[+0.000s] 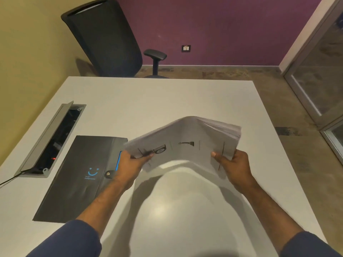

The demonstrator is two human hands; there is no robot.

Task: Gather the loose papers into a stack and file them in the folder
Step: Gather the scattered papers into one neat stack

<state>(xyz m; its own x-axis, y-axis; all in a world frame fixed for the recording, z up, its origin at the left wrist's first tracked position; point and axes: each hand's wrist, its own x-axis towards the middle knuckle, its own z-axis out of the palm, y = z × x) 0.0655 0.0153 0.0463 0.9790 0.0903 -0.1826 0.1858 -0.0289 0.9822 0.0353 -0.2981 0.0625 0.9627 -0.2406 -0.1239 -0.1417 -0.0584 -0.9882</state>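
Both hands hold the paper stack [185, 143] up over the counter [167, 101]. The left hand [132, 160] and right hand [234, 160] each have a tight grip on one end, so the middle humps up. The black folder [83, 175] lies shut just beside the left hand, probably ready for filing.

Dim warm overhead light; glare patch on table [167, 101]; soft shadows; possibly motion-blurred papers [185, 141]; wide-angle edge bowing
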